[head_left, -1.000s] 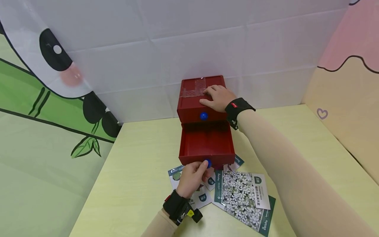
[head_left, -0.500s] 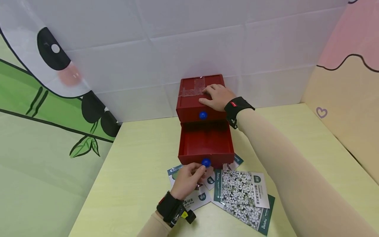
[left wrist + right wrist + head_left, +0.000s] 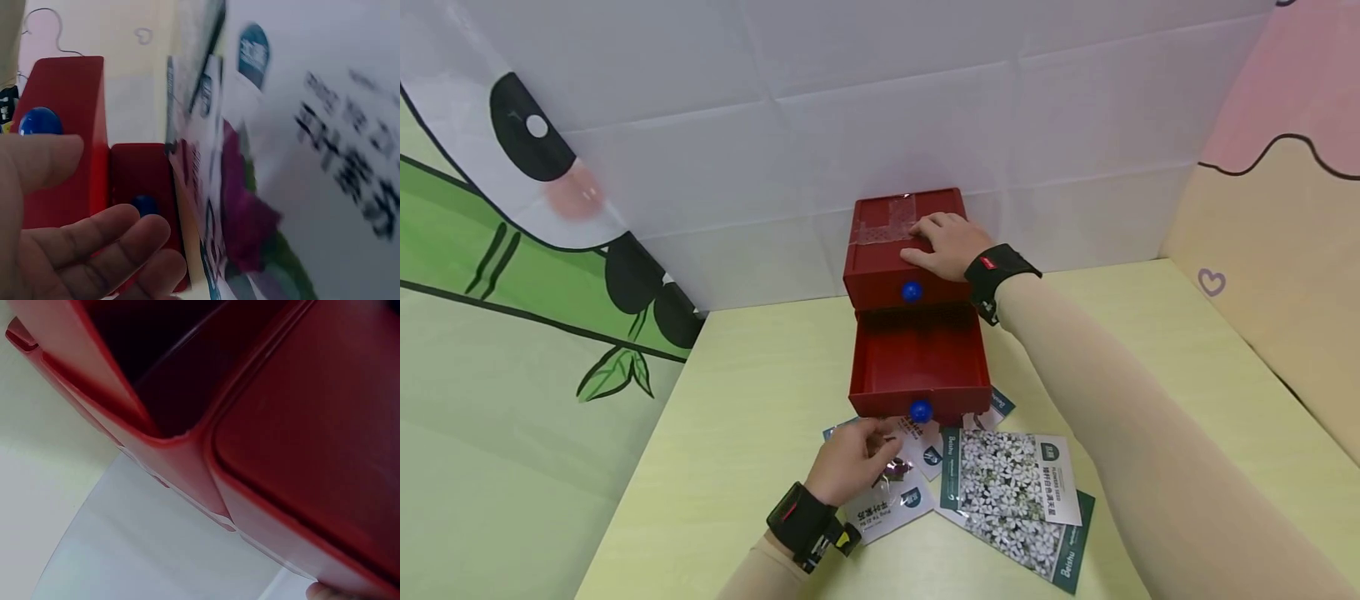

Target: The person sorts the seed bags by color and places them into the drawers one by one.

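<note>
A red two-tier drawer box (image 3: pixel 880 287) stands against the back wall with clear tape on its top. Its lower drawer (image 3: pixel 917 362) is pulled out, its red floor in sight; the upper one is closed. Each front has a blue knob (image 3: pixel 921 411). My right hand (image 3: pixel 953 246) rests on the box top near its right front edge; in the right wrist view only a fingertip (image 3: pixel 328 592) shows beside the red box. Just below the lower knob, apart from it, my left hand (image 3: pixel 853 458) hovers over seed packets (image 3: pixel 887 508), fingers loosely bent, holding nothing.
Two white-flower seed packets (image 3: pixel 1011 475) overlap on the pale wooden table (image 3: pixel 752 467), right of the left hand. More packets (image 3: pixel 1000 406) lie partly under the lower drawer. Behind stands a printed cloth wall (image 3: pixel 737 167); its cream side (image 3: pixel 1262 250) is on the right.
My left hand has let go of the lower drawer's blue knob and moved down and left over the packets. The right hand stays on the box; the drawer stays out.
</note>
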Available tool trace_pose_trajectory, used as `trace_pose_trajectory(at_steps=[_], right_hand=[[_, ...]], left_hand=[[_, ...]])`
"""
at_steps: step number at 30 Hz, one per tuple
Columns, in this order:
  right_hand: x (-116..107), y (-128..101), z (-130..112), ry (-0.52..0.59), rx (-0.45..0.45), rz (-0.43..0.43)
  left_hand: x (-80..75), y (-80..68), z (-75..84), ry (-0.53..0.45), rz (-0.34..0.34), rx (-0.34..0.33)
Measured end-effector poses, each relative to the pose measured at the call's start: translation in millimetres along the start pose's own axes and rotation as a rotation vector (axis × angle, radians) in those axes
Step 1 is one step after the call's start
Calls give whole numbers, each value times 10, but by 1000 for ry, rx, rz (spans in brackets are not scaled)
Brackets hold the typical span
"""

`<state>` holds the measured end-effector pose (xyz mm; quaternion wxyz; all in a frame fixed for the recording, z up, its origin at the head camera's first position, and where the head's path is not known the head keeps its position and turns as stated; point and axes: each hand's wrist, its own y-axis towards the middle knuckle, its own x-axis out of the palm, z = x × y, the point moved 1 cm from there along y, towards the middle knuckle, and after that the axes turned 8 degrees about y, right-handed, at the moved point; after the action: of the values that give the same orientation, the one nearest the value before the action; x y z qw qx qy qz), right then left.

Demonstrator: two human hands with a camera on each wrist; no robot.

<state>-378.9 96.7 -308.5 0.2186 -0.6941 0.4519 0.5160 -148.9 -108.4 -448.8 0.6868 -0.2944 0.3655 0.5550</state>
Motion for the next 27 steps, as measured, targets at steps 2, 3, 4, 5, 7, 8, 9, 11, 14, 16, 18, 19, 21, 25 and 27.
trace_pose_trajectory(at_steps=[2, 3, 4, 5, 7, 8, 9, 11, 14, 16, 18, 19, 21, 25, 27], right_hand=[[8, 5, -3, 1, 0, 1], [13, 7, -4, 2, 0, 2], [16, 8, -4, -1, 0, 2], [19, 9, -3, -1, -1, 2], [20, 11, 1, -4, -3, 3], [20, 12, 4, -5, -3, 6], [20, 13, 5, -6, -3, 8], [19, 13, 8, -3, -4, 14], [22, 12, 11, 1, -4, 19], [28, 11, 15, 0, -3, 18], [34, 8, 16, 0, -1, 15], [36, 7, 16, -1, 0, 14], [37, 6, 14, -3, -1, 13], [25, 0, -1, -4, -4, 14], [21, -2, -10, -7, -3, 14]], left_hand=[[0, -8, -33, 103, 17, 7], [6, -12, -49, 154, 24, 16], [13, -15, -62, 195, 27, 22], [22, -20, -73, 229, 26, 24], [44, -31, -91, 284, 17, 30], [54, -37, -99, 311, 11, 31], [60, -42, -102, 327, 1, 27], [69, -52, -112, 353, -12, 12], [66, -63, -137, 391, -8, -2], [53, -67, -163, 406, -4, -9], [37, -70, -195, 417, 1, -15], [28, -70, -211, 421, 3, -20], [14, -68, -249, 428, 1, -29], [1, -56, -313, 439, -8, -35], [2, -48, -348, 451, -11, -34]])
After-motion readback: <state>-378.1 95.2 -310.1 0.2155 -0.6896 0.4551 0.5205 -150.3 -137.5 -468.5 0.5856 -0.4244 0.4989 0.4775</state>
